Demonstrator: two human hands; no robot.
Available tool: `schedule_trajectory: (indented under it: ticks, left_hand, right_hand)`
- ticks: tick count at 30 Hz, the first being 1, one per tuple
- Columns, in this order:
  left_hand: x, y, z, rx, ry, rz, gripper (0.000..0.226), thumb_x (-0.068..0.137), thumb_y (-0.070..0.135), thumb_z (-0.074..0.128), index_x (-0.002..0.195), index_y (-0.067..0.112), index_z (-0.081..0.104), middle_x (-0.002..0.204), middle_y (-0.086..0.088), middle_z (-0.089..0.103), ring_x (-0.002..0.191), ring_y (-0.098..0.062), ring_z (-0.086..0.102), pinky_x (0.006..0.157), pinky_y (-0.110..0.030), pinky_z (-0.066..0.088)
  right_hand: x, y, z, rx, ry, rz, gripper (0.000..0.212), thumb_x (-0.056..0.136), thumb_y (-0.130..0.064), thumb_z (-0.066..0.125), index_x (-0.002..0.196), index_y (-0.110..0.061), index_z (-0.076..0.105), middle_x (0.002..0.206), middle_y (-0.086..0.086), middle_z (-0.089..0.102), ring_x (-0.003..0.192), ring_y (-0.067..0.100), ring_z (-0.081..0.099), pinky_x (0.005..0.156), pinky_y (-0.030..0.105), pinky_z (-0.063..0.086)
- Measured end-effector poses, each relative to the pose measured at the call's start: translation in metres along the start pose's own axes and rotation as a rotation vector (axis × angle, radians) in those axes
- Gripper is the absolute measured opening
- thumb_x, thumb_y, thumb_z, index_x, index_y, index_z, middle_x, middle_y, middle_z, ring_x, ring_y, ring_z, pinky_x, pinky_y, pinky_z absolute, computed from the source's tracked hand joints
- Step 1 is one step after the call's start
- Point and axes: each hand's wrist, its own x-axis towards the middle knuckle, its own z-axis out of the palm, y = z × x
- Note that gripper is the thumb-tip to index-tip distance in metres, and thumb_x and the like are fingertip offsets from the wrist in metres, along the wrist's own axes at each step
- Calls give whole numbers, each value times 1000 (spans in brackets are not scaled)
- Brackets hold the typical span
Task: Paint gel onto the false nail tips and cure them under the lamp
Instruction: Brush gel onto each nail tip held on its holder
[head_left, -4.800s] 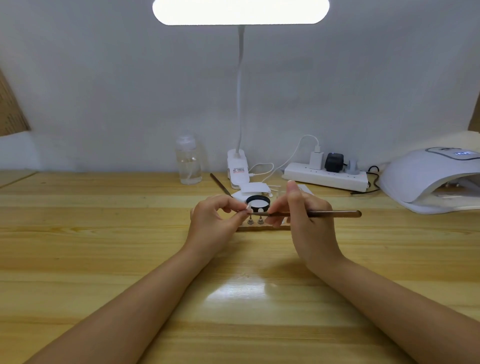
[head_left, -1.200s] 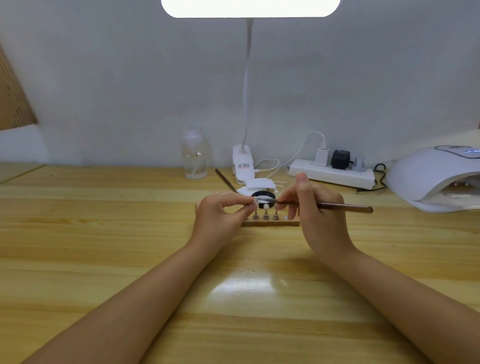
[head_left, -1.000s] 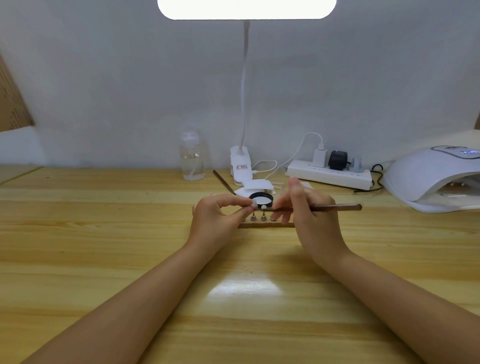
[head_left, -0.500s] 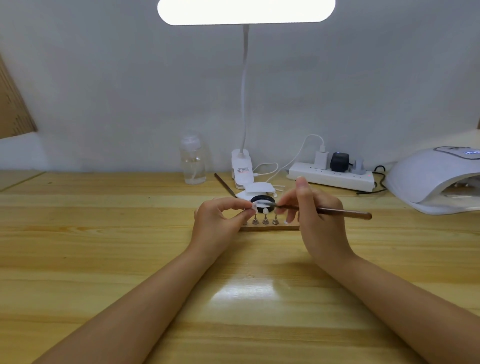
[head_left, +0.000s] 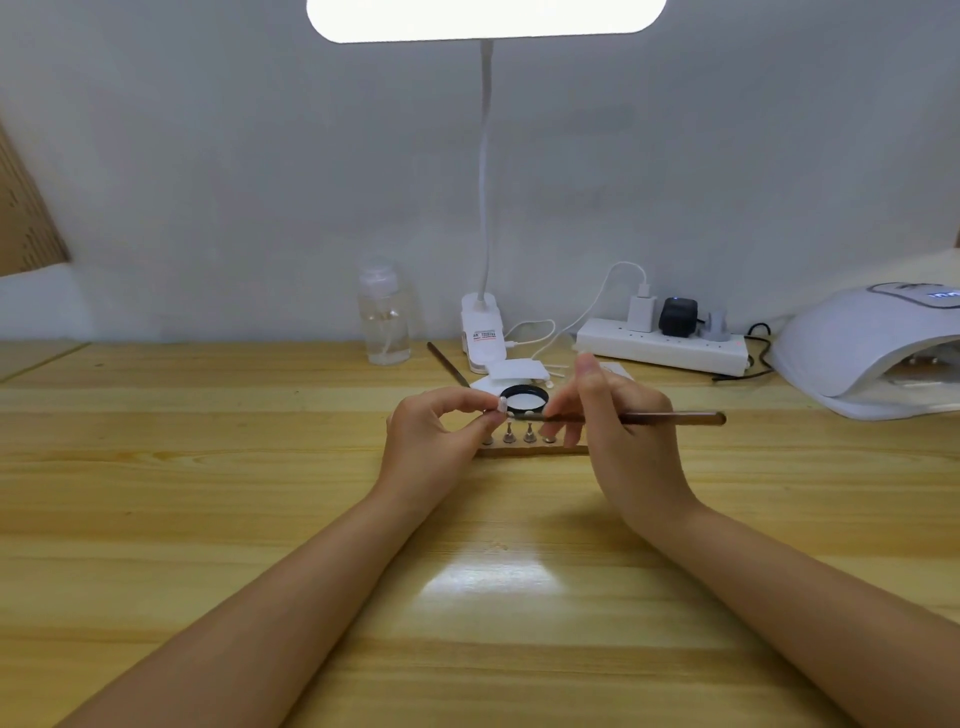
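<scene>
My left hand (head_left: 439, 434) pinches a small holder topped with a pale false nail tip (head_left: 503, 403), lifted just above a wooden strip (head_left: 530, 449) that carries several metal pegs. My right hand (head_left: 618, 415) grips a brown nail brush (head_left: 670, 417) held level, its bristle end at the nail tip. Right behind them sits an open black-rimmed gel jar (head_left: 525, 398) with white gel. The white curing lamp (head_left: 872, 353) stands at the far right of the table.
A clear pump bottle (head_left: 384, 317), the clip base of a desk lamp (head_left: 483, 332), a power strip (head_left: 662, 345) with plugs and cables, and a second brush (head_left: 441, 362) line the back of the wooden table. A white lid (head_left: 517, 371) lies behind the jar.
Both hands stay at the strip. The brush tip makes small strokes across the nail tip that my left hand holds, and the handle shifts slightly left and right.
</scene>
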Motion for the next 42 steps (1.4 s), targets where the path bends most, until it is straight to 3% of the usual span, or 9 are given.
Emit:
schedule_trajectory:
  ticks: [4,7,10,14,24,30,36,39,42]
  left_hand:
    - [1,-2,1,7,-2,15,17,73,11,74,72,27,69,80,3,69,78,-4,62,74,-11,45]
    - [1,-2,0,20,6,23,20,73,12,75,71,30,68,77,8,68,83,-8,62,79,-17,46]
    - [1,-1,0,22,16,34,23,72,11,75,67,32,67,74,12,68,85,-10,62,82,-21,45]
    - [0,-1,0,33,25,49,25,70,14,77,62,34,65,66,24,65,79,4,59,85,-25,43]
    - [1,-1,0,33,34,59,20,71,16,76,64,30,64,72,13,66,81,-8,63,89,-43,47]
    - [2,-4,1,31,33,63,23,71,13,76,62,28,62,70,16,64,76,2,59,81,-24,43]
    - [3,-6,1,46,26,72,25,71,12,76,61,28,59,68,17,62,72,8,56,77,-16,42]
    - [3,-6,1,49,24,69,25,72,12,75,61,27,59,69,16,62,72,7,57,78,-18,43]
    - [2,-5,1,52,33,69,24,73,13,74,61,27,58,69,16,62,74,4,57,81,-24,43]
  right_hand:
    - [1,-1,-1,13,28,0,43,83,-45,37,63,-18,64,54,-4,63,47,5,55,51,18,45]
    - [2,-1,1,-28,-11,-38,40,84,-42,37,66,-19,64,58,-10,63,50,-2,55,53,11,42]
    - [0,-1,-1,2,-17,10,49,82,-47,37,60,-13,65,52,-1,62,47,-1,56,51,11,42]
    - [-1,0,-3,35,44,-2,43,89,-40,38,63,-17,63,55,-4,63,51,3,57,50,15,44]
    - [-5,2,-1,-37,9,-71,37,93,-29,40,64,-20,61,54,-12,59,53,-3,54,55,8,40]
    - [-7,-1,1,44,-49,8,44,90,-32,42,61,-9,65,55,-1,63,46,-2,55,52,10,41]
    - [-5,0,0,-49,-14,-19,36,92,-30,41,66,-18,64,56,-11,61,52,-3,55,56,11,41]
    - [-7,-2,2,28,-33,53,48,82,-45,40,62,-10,65,52,-2,63,45,-2,55,51,11,42]
    - [-8,-2,2,46,-7,48,47,87,-39,41,61,-8,65,52,-1,62,45,-1,54,50,12,42]
